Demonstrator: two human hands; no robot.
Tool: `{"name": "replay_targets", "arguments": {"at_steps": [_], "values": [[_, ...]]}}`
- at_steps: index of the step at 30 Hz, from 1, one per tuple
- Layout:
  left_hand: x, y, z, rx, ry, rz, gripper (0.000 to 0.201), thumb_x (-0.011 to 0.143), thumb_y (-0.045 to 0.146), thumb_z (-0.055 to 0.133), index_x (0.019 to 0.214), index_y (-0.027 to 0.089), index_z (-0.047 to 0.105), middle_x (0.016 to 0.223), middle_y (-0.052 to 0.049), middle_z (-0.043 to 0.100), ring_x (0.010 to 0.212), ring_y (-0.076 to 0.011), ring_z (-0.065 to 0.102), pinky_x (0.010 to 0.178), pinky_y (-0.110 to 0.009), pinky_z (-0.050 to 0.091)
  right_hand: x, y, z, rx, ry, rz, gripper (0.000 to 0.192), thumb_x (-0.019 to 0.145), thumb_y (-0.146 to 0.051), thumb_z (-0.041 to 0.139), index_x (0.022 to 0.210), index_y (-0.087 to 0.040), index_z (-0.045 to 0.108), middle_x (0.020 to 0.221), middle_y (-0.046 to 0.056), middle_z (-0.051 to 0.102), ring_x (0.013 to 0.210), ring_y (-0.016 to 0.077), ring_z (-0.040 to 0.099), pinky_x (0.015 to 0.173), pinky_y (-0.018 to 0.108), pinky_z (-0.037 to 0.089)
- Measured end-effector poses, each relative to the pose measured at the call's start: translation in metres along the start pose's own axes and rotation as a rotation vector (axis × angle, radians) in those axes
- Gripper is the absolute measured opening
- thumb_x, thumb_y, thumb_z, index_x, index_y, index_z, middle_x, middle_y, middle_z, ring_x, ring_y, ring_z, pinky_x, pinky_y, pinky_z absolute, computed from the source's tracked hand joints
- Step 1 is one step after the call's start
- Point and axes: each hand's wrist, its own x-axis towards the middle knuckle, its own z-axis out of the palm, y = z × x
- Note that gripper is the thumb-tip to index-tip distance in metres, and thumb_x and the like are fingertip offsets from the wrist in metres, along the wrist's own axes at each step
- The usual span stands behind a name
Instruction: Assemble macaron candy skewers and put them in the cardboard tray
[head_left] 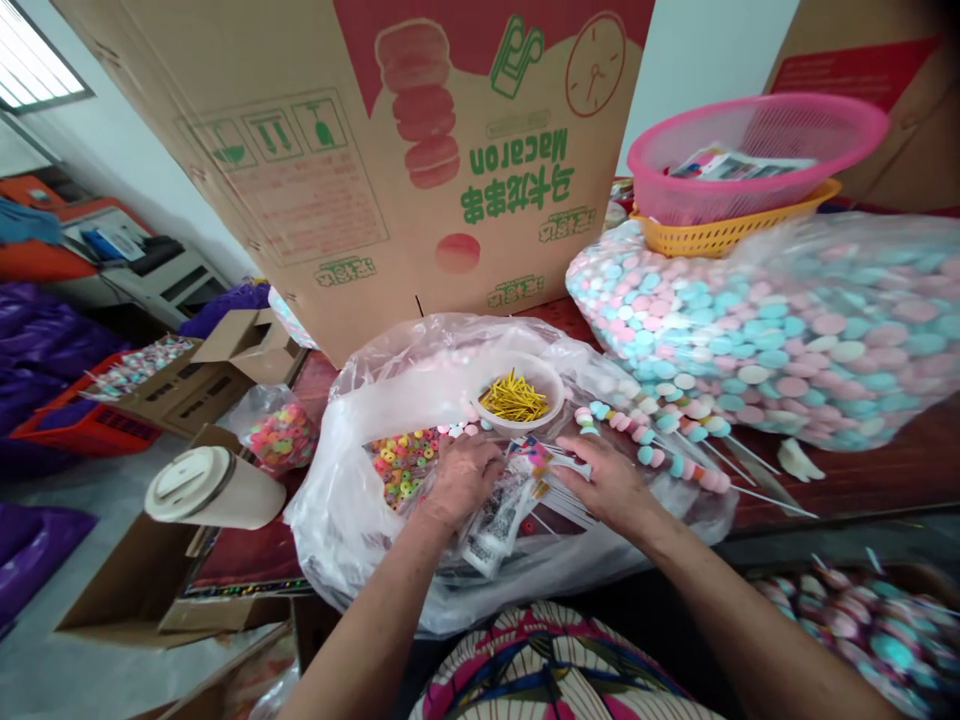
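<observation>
White bowl [519,400]: yellow sticks. Open plastic bag [360,490]: coloured candy rings [401,462]. Printed packets [517,490]: lie between both hands on the bag. Left hand [461,478]: fingers curled down onto packets. Right hand [607,480]: pinching the packets' top edge.

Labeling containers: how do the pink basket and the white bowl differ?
The pink basket is big, mesh-walled, stacked on a yellow basket and holds printed papers. The white bowl is small, solid-walled, sits on a clear bag and holds yellow sticks. Both are round and open-topped.
</observation>
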Motion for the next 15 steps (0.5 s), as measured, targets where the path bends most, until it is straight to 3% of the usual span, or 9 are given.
{"name": "replay_targets", "arguments": {"at_steps": [2,3,5,8,11,13,15], "values": [[-0.007,0.005,-0.013,-0.044,0.003,0.143,0.019,0.088,0.022,0.050,0.088,0.023,0.069,0.099,-0.005,0.069,0.103,-0.0232,0.057,0.100,-0.041,0.033,-0.002,-0.006,-0.002,0.063,-0.016,-0.049,0.041,0.078,-0.040,0.060,0.111,-0.015,0.063,0.115,0.015,0.063,0.108,0.0278,0.055,0.092,0.040,0.045],[-0.011,0.008,-0.021,-0.069,-0.014,0.221,0.018,0.088,0.021,0.049,0.086,0.023,0.068,0.097,-0.005,0.069,0.101,-0.0223,0.058,0.100,-0.041,0.034,-0.003,-0.010,-0.001,0.118,-0.062,-0.100,0.035,0.079,-0.038,0.059,0.107,-0.017,0.065,0.113,0.014,0.063,0.107,0.0268,0.056,0.092,0.040,0.045],[-0.018,0.015,-0.033,-0.089,-0.037,0.308,0.017,0.086,0.018,0.050,0.084,0.022,0.065,0.099,-0.004,0.067,0.103,-0.0222,0.057,0.103,-0.042,0.033,-0.006,-0.020,0.004,0.240,-0.145,-0.164,0.020,0.083,-0.032,0.052,0.089,-0.019,0.067,0.096,0.009,0.067,0.092,0.0218,0.060,0.084,0.035,0.047],[-0.027,0.024,-0.042,-0.079,-0.005,0.300,0.015,0.084,0.015,0.050,0.088,0.021,0.063,0.109,-0.006,0.064,0.113,-0.0242,0.053,0.110,-0.048,0.024,-0.012,-0.030,0.011,0.374,-0.108,-0.030,0.026,0.089,-0.032,0.046,0.074,-0.019,0.063,0.072,0.004,0.062,0.071,0.0167,0.057,0.069,0.029,0.047],[-0.032,0.028,-0.041,-0.075,-0.042,0.237,0.014,0.086,0.015,0.047,0.088,0.020,0.060,0.099,-0.006,0.065,0.104,-0.0222,0.057,0.111,-0.049,0.022,-0.018,-0.030,0.006,0.539,-0.057,0.143,0.033,0.092,-0.041,0.041,0.097,-0.019,0.065,0.087,0.006,0.066,0.085,0.0182,0.060,0.077,0.030,0.048],[-0.033,0.029,-0.038,-0.064,-0.098,0.216,0.014,0.086,0.014,0.046,0.086,0.020,0.059,0.094,-0.005,0.065,0.099,-0.0218,0.058,0.111,-0.048,0.023,-0.020,-0.027,0.000,0.634,-0.123,0.134,0.040,0.091,-0.044,0.044,0.118,-0.019,0.059,0.104,0.007,0.065,0.094,0.0185,0.060,0.081,0.030,0.048],[-0.031,0.030,-0.038,-0.071,-0.162,0.244,0.015,0.086,0.015,0.045,0.086,0.019,0.059,0.093,-0.006,0.066,0.099,-0.0224,0.058,0.110,-0.047,0.026,-0.022,-0.024,0.000,0.608,-0.229,0.064,0.034,0.087,-0.041,0.052,0.111,-0.019,0.061,0.097,0.005,0.065,0.083,0.0164,0.059,0.074,0.027,0.047]]}}
